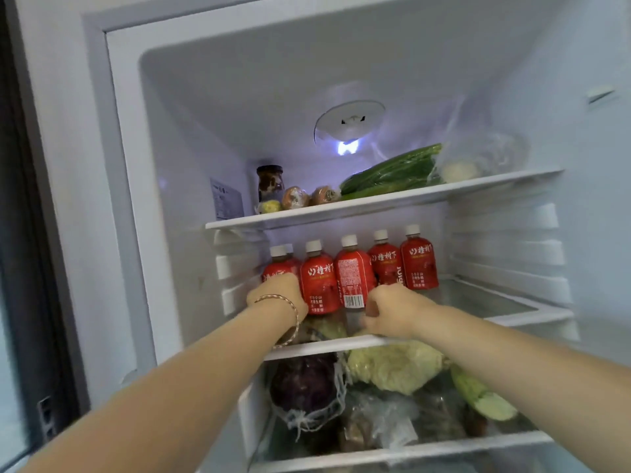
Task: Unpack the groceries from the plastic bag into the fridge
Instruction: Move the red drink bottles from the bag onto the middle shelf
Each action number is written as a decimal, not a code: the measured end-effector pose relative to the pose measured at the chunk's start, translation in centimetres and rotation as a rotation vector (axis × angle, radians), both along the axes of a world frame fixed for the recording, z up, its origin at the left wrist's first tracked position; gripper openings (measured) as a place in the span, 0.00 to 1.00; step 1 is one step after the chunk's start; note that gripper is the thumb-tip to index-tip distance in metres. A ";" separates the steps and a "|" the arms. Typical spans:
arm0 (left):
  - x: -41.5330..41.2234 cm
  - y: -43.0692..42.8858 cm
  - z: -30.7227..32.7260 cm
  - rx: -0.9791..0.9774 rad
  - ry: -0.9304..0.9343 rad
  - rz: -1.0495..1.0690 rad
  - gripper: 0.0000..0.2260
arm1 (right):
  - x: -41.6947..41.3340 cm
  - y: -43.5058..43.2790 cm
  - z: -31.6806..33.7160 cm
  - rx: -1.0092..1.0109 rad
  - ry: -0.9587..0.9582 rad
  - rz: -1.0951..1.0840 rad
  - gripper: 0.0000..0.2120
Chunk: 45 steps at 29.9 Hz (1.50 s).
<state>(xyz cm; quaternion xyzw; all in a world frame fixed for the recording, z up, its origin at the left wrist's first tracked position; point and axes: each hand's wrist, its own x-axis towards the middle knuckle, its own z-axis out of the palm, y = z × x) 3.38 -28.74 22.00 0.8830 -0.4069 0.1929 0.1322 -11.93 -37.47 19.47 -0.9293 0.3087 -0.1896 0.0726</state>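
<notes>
- Lit white fridge, door open, three shelves in view.
- On the middle shelf stands a row of red bottles with white caps. Their labels carry white Chinese characters, and the third from the left shows a barcode.
- On the top shelf: a dark jar and green vegetables in clear wrap.
- Below: a purple cabbage in netting, beside a pale cabbage.
- The left hand, bracelet at the wrist, grips the leftmost bottle.
- The right hand is curled at the foot of the fourth bottle — gripping or only touching, I cannot tell.
</notes>
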 end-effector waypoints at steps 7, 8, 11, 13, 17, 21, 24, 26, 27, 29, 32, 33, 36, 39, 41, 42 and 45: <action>-9.8 12.1 -2.1 0.102 -0.003 0.158 0.11 | -4.9 6.2 -0.7 -0.143 0.029 0.348 0.11; -11.0 14.2 -3.1 0.149 0.043 0.202 0.12 | -5.5 7.4 -1.4 -0.137 0.063 0.409 0.11; -15.0 20.6 -6.4 0.287 0.200 0.332 0.14 | -7.0 12.1 -3.9 -0.128 0.248 0.596 0.14; -17.9 25.0 -8.5 0.330 0.315 0.429 0.13 | -7.9 16.0 -5.6 -0.127 0.385 0.739 0.14; -25.0 34.9 -13.3 0.309 0.517 0.621 0.14 | -10.5 26.0 -8.8 -0.122 0.578 0.977 0.15; -34.2 46.4 -18.3 0.130 0.625 0.866 0.17 | -14.5 37.2 -12.7 -0.157 0.597 1.224 0.14; -43.2 55.2 -21.3 -0.028 0.712 1.066 0.15 | -20.0 46.9 -15.5 -0.148 0.621 1.448 0.13; -50.1 60.5 -22.9 -0.137 0.773 1.179 0.13 | -24.8 53.9 -17.3 -0.202 0.653 1.592 0.13; -53.8 63.1 -23.7 -0.179 0.796 1.236 0.12 | -27.5 57.5 -18.4 -0.269 0.663 1.652 0.14; -60.6 67.5 -24.9 -0.214 0.798 1.355 0.12 | -32.4 63.6 -20.5 -0.368 0.638 1.740 0.16; -73.9 74.7 -26.4 -0.257 0.835 1.561 0.12 | -42.7 73.7 -23.5 -0.496 0.660 1.926 0.15; -78.8 76.9 -26.8 -0.297 0.847 1.637 0.12 | -46.8 77.0 -24.0 -0.543 0.669 1.986 0.16; -92.2 81.5 -28.4 -0.455 0.833 1.855 0.12 | -58.5 84.9 -24.7 -0.682 0.682 2.183 0.17; -102.6 83.4 -29.6 -0.621 0.839 2.016 0.08 | -67.9 91.0 -25.8 -0.750 0.712 2.339 0.16; -108.4 84.1 -30.1 -0.685 0.834 2.101 0.09 | -73.7 94.3 -26.6 -0.786 0.723 2.429 0.14; -111.8 84.4 -30.4 -0.714 0.820 2.168 0.09 | -77.2 96.3 -27.0 -0.798 0.724 2.490 0.14; -119.9 85.2 -31.3 -0.836 0.792 2.322 0.07 | -86.4 100.5 -27.6 -0.786 0.744 2.648 0.13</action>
